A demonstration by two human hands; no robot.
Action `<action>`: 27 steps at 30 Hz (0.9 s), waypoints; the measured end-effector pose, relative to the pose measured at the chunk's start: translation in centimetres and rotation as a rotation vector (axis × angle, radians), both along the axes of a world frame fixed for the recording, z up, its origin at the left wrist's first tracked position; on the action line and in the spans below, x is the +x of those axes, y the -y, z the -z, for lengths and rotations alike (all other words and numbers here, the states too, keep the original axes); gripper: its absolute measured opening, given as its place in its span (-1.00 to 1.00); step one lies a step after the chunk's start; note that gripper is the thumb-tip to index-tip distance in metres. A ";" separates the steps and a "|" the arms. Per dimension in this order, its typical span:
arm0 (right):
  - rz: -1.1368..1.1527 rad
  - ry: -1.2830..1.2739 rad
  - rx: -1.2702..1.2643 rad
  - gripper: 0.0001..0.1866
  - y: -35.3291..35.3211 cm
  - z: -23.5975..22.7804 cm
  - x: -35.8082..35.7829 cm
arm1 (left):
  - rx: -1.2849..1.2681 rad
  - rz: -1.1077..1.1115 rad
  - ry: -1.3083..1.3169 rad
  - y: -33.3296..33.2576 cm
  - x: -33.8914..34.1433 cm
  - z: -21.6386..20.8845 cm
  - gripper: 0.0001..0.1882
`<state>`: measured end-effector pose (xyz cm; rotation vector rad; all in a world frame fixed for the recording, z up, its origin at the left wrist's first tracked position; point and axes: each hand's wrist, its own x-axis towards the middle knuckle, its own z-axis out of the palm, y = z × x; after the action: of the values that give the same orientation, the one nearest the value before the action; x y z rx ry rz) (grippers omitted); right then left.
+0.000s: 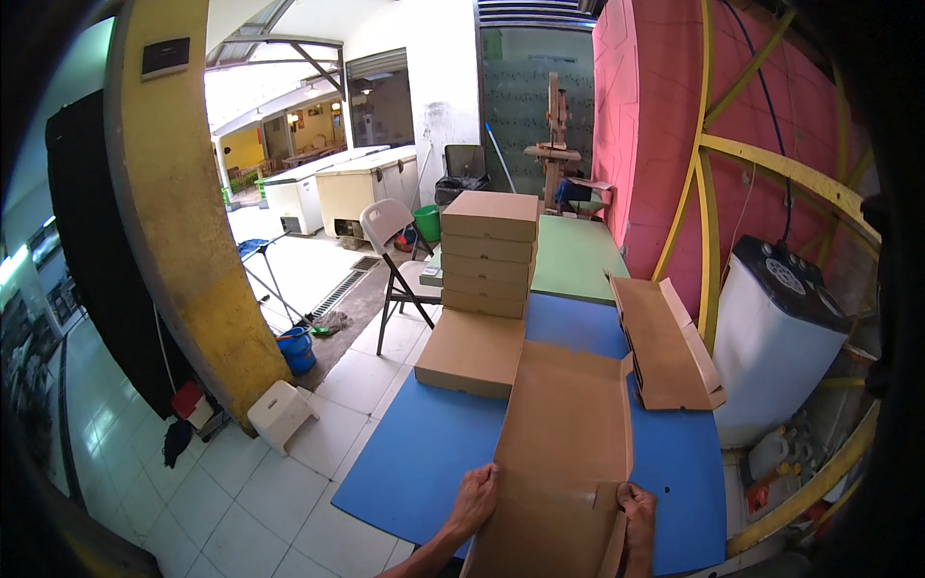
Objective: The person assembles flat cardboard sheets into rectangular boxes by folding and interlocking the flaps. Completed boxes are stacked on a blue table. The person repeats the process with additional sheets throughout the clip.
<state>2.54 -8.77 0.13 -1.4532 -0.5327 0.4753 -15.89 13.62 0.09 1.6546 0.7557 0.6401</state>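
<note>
An unfolded brown cardboard box [567, 409] lies on the blue table [414, 453], its near part reaching toward me. My left hand [474, 501] is closed on its left edge, thumb and fingers pinching the board. On the opposite side, my right hand [637, 511] grips the right side wall near a small folded flap. A closed cardboard box [469, 349] sits just beyond my left hand's side of the sheet. Behind it rises a stack of closed boxes [488, 252]. Another partly folded cardboard box [667, 345] rests at the table's right edge.
A green table [578, 258] adjoins the blue one at the far end. A folding chair [390, 236] stands left of the stack, and a white stool [280, 414] is on the tiled floor. To the right are a washing machine [771, 337] and yellow metal bars [708, 193].
</note>
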 end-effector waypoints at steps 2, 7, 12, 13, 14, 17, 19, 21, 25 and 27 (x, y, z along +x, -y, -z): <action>0.013 -0.206 0.116 -0.69 0.2 0.4 -0.8 | -0.028 -0.007 0.011 -0.5 0.3 0.6 -0.41; 0.146 -0.435 0.121 -0.71 1.1 2.0 -3.3 | -0.043 -0.006 -0.062 -1.6 1.3 2.4 -0.42; 0.300 -0.192 0.022 -0.74 0.8 3.6 -3.0 | -0.174 0.064 -0.014 -0.6 2.0 2.3 -0.43; 0.329 -0.178 -0.037 -0.74 0.9 3.6 -2.3 | -0.205 0.091 0.011 -0.4 1.8 2.1 -0.43; 0.312 -0.203 0.003 -0.74 1.0 3.7 -1.8 | -0.220 0.145 0.080 -0.2 1.5 1.9 -0.43; 0.276 -0.285 0.087 -0.73 1.2 3.9 -0.3 | -0.297 0.269 -0.081 0.0 0.1 2.0 -0.43; 0.227 -0.293 0.093 -0.71 1.1 4.3 0.1 | -0.149 0.233 -0.095 0.4 -0.4 2.4 -0.44; 0.174 -0.382 0.099 -0.66 1.2 5.1 -0.3 | -0.079 0.190 -0.092 0.5 -0.8 2.9 -0.46; 0.056 -0.388 0.170 -0.59 2.4 6.4 -2.7 | -0.084 0.097 -0.102 -0.1 -1.2 3.0 -0.48; 0.071 -0.376 0.011 -0.58 3.1 6.3 -4.3 | -0.055 0.084 -0.156 -0.7 -1.1 2.6 -0.48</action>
<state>-1.74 -11.89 -6.18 -1.3258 -0.1827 0.6697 -17.02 14.29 -2.54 1.6905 0.8040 0.4308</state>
